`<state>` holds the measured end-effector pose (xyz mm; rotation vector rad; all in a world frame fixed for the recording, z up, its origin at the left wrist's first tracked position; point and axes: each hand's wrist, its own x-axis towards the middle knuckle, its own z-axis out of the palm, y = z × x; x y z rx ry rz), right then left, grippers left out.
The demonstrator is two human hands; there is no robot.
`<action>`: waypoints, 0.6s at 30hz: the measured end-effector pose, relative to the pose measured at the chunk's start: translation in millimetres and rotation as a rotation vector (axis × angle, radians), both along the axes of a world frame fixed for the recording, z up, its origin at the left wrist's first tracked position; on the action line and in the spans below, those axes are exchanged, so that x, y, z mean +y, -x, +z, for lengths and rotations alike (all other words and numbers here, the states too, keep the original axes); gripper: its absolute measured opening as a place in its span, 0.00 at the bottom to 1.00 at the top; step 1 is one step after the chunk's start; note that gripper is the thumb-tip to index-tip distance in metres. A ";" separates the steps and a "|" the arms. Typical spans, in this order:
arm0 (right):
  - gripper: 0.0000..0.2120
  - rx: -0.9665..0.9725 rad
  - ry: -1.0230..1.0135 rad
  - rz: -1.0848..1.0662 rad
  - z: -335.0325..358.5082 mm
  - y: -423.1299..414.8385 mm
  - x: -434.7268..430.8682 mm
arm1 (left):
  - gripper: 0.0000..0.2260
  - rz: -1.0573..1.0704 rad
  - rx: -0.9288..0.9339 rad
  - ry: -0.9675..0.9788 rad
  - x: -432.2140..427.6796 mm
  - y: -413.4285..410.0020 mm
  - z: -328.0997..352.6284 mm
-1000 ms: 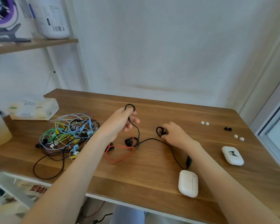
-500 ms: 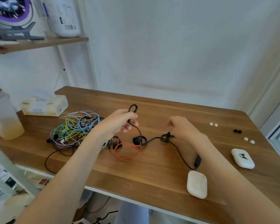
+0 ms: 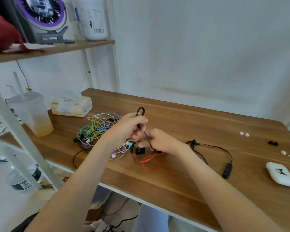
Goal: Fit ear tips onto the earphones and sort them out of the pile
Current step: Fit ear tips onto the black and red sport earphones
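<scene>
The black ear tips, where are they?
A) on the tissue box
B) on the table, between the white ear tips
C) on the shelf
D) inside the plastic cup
B: the black ear tips lie on the wooden table, between two pairs of white ear tips.

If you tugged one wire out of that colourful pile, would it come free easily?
Probably not: the pile is thin looped wires crossing each other, so a tug would likely drag the whole tangle. They look floppy, like the black cable curling limp on the table. Likely light enough to slide.
</scene>
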<state>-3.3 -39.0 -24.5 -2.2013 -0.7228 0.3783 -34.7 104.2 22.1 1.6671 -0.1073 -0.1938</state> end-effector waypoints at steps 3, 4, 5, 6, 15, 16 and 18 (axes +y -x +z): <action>0.08 -0.050 0.114 0.098 -2.1 1.7 6.0 | 0.05 0.004 0.006 -0.017 0.4 -0.6 -5.9; 0.07 -0.060 0.125 0.108 -2.5 2.8 6.6 | 0.05 0.007 0.008 -0.013 -0.5 -0.8 -7.5; 0.07 -0.079 0.125 0.109 -2.5 3.6 6.0 | 0.05 0.008 0.007 -0.015 -2.1 -0.7 -8.3; 0.06 -0.105 0.122 0.103 -2.5 4.0 4.1 | 0.05 0.005 0.005 -0.019 -3.7 -0.7 -8.3; 0.08 -0.093 -0.335 -0.424 9.0 -10.3 -25.2 | 0.04 -0.361 0.105 0.273 -2.6 4.6 -0.5; 0.08 -0.069 -0.422 -0.493 14.1 -12.8 -28.4 | 0.07 -0.452 0.163 0.289 0.3 3.8 -0.4; 0.09 -0.049 -0.559 -0.577 22.9 -18.2 -36.0 | 0.10 -0.655 0.238 0.273 4.7 2.4 -0.5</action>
